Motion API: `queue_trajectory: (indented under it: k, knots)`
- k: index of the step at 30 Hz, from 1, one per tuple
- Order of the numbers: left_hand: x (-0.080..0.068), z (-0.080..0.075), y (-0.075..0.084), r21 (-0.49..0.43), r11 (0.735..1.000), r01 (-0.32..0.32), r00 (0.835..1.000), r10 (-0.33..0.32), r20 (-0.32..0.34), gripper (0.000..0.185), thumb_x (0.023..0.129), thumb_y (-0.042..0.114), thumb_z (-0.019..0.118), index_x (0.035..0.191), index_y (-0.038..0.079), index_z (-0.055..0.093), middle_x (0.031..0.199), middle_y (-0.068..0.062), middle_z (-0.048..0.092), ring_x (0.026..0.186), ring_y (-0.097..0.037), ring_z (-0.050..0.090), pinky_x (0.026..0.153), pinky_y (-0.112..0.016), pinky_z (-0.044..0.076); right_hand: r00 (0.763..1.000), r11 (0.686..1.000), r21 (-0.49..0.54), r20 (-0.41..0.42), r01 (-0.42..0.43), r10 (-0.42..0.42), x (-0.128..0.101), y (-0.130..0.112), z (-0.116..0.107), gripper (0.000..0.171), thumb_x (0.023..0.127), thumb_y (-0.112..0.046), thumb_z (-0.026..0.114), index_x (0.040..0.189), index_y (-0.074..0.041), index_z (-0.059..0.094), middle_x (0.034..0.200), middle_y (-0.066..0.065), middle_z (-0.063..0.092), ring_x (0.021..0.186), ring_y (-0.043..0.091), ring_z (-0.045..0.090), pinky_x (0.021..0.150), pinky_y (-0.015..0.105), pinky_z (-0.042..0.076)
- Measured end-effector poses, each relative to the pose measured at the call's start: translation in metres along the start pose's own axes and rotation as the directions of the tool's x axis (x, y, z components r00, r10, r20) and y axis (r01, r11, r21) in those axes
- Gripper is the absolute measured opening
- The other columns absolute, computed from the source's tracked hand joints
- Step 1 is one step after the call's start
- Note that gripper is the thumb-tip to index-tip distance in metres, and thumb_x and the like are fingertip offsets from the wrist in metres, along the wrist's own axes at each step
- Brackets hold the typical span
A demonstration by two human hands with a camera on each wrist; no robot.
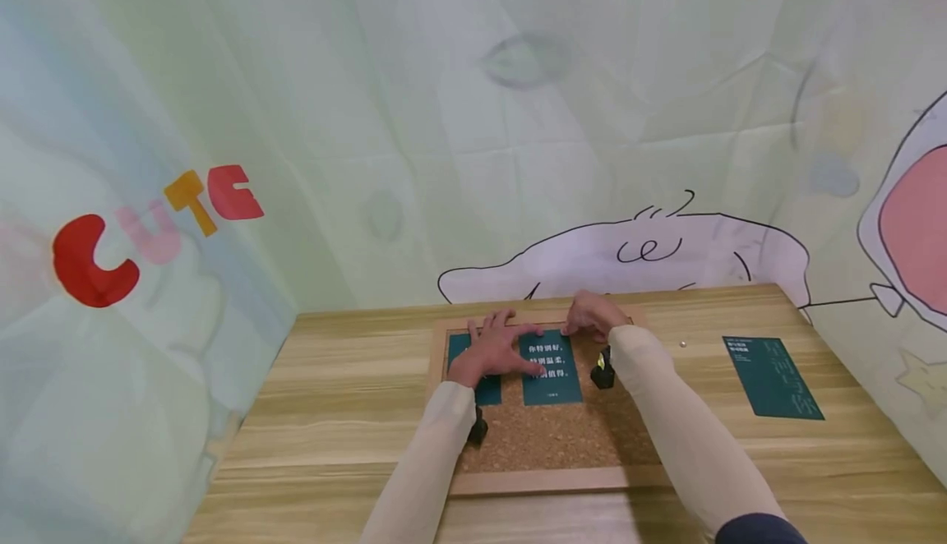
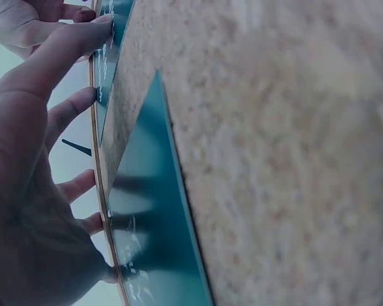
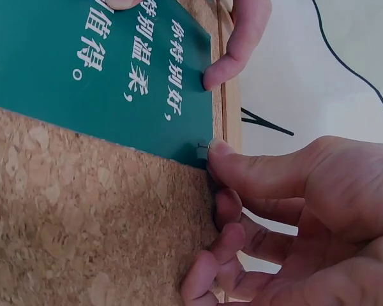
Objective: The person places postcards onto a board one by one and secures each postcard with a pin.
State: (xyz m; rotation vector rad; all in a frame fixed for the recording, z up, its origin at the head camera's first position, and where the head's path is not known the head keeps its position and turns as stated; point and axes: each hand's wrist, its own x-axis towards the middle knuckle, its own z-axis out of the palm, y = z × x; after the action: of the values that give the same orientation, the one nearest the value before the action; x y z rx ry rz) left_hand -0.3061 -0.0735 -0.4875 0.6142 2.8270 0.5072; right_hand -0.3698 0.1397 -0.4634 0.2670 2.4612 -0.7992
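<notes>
A dark green card point(image 1: 551, 388) with white writing lies on a framed corkboard point(image 1: 547, 441). My left hand point(image 1: 491, 355) is spread over it, with thumb and fingertips resting on the card. At its upper right corner, my right hand point(image 1: 593, 314) pinches a small thumbtack point(image 3: 203, 147) between thumb and finger. In the right wrist view the tack's thin pin points at the card; whether it has entered the cork I cannot tell. A second green card point(image 2: 159, 255) lies on the board's left, partly hidden under the left hand in the head view.
Right of the board, another green card point(image 1: 773, 375) lies on the wooden table point(image 1: 348, 412). A small shiny round piece point(image 1: 683, 344) sits between that card and the board. Behind the table hangs a printed curtain point(image 1: 355, 158). Black wrist devices point(image 1: 602, 371) sit beneath both forearms.
</notes>
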Motion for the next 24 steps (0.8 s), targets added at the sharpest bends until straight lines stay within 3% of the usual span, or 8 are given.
queue_trajectory:
  k: [7,14,24]
  knots:
    - [0.000,0.000,0.001,0.002,1.000,0.006,1.000,-0.006,0.006,0.072,0.079,0.067,0.080,0.144,0.042,0.059,0.164,-0.009,0.030,0.149,-0.036,0.022,0.114,-0.070,0.007,1.000,1.000,-0.003,0.000,-0.002,0.002,-0.002,0.002,-0.001,0.017,0.093,-0.021,0.081,0.097,-0.006,0.074,0.098,0.011,0.063,0.092,0.029,0.059,0.067,0.037,0.051]
    - [0.001,0.001,0.002,-0.006,1.000,0.005,1.000,-0.005,0.010,0.072,0.080,0.066,0.080,0.144,0.042,0.059,0.165,-0.009,0.030,0.150,-0.036,0.022,0.114,-0.071,0.005,1.000,1.000,-0.025,0.000,0.011,-0.011,-0.008,0.000,-0.002,0.016,0.091,-0.019,0.082,0.093,-0.006,0.074,0.093,0.009,0.064,0.088,0.028,0.060,0.066,0.037,0.051]
    - [0.000,0.000,0.001,-0.005,1.000,0.012,1.000,-0.011,0.013,0.072,0.080,0.066,0.080,0.145,0.042,0.059,0.165,-0.009,0.029,0.150,-0.036,0.022,0.115,-0.071,0.005,0.999,0.996,-0.088,-0.027,0.018,-0.021,-0.014,-0.008,0.003,0.022,0.093,-0.019,0.080,0.103,-0.001,0.071,0.099,0.013,0.064,0.091,0.030,0.061,0.070,0.038,0.053]
